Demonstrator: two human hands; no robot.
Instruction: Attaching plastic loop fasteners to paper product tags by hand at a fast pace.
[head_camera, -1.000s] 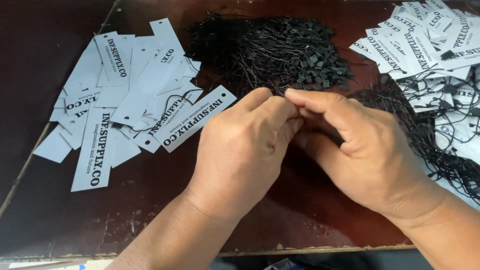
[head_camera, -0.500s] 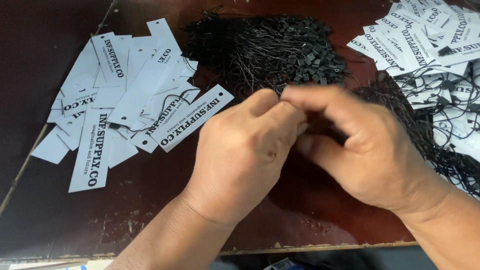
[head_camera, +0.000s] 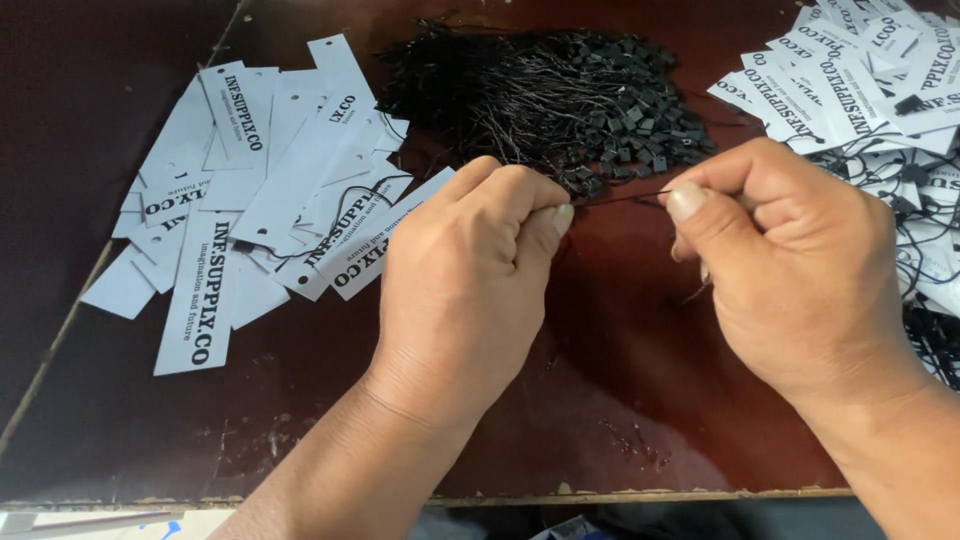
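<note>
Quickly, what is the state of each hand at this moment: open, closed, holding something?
Left hand: closed, pinching one end of a thin black string.
Right hand: closed, pinching the other end of the same string, pulled straight between both hands.

**A worn dark tabletop fills your view**

You look straight down on a dark reddish-brown wooden table (head_camera: 620, 400), its glossy surface taking up nearly the whole picture. Soft light falls from above and lays a dull sheen across the middle of the board. Near the front you see scuffs, pale scratches and small chipped spots in the finish. The front edge runs across the bottom of your view as a lighter, worn wooden strip (head_camera: 640, 495). On the far left a thin pale seam (head_camera: 60, 345) cuts diagonally through the surface, and beyond it the board looks darker and duller. Below the edge only blurred slivers show, too unclear to name.
</note>
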